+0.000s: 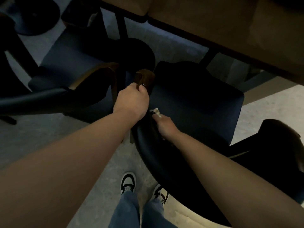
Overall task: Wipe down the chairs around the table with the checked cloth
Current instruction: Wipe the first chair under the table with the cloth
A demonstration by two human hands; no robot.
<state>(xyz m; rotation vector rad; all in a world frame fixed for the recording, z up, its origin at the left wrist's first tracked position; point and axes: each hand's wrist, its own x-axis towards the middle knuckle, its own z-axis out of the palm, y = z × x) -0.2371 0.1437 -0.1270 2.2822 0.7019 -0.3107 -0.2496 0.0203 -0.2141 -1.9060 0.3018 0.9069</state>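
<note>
A dark blue padded chair [197,99] stands right in front of me, its curved back nearest me. My left hand [131,102] grips the brown wooden armrest [144,76] on the chair's left side. My right hand [164,125] reaches over the backrest and holds the checked cloth [155,111] against the inner left side of the chair. Only a small pale corner of the cloth shows above my fingers. A second blue chair [69,63] with a wooden armrest stands to the left.
The brown table [230,27] runs across the top right, with black legs [120,22] below it. Another dark chair [283,145] sits at the right edge and more dark seats at the top left. My feet in black-and-white shoes [128,183] stand on grey floor.
</note>
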